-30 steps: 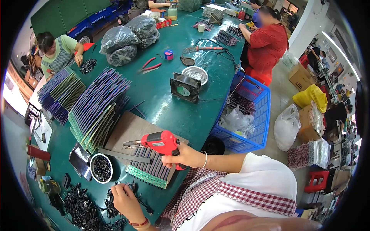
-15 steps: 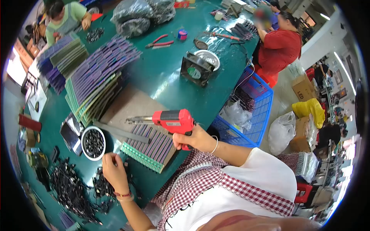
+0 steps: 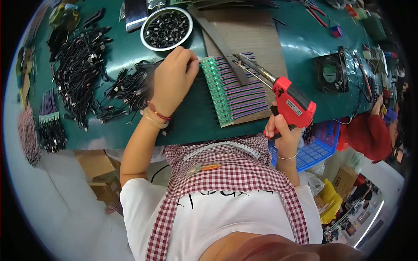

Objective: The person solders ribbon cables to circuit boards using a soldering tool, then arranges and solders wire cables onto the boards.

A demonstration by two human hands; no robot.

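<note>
Head camera looks down over the checked apron (image 3: 235, 174) and the white shirt (image 3: 244, 213) of the person, which are the nearest things. Beyond the apron, the right hand (image 3: 285, 130) has its fingers closed around the handle of a red soldering gun (image 3: 296, 102). The gun points away and to the left, and its thin metal tip (image 3: 257, 67) is over the wires near a flat metal bar (image 3: 224, 50); whether the tip touches something, I cannot tell.

The left hand (image 3: 172, 82) is raised above the table edge, with fingers bent and the thumb near to the index finger. Its fingertips are just beside the upper end of a green circuit strip (image 3: 216, 89); I cannot tell if they have hold of any small piece. This strip lies on a brown board (image 3: 257, 37), between the two hands, and dark and purple wires (image 3: 248, 98) run from it to the right, under the bar.

On the left of the left hand, black cables (image 3: 80, 74) lie in a pile on the green table (image 3: 300, 48). Farther, a white bowl (image 3: 190, 27) contains small black parts (image 3: 165, 29). To the far right stand a square black fan (image 3: 332, 71) and, behind it, red-handled pliers (image 3: 318, 16). A person in red (image 3: 372, 135) is at the right side.
</note>
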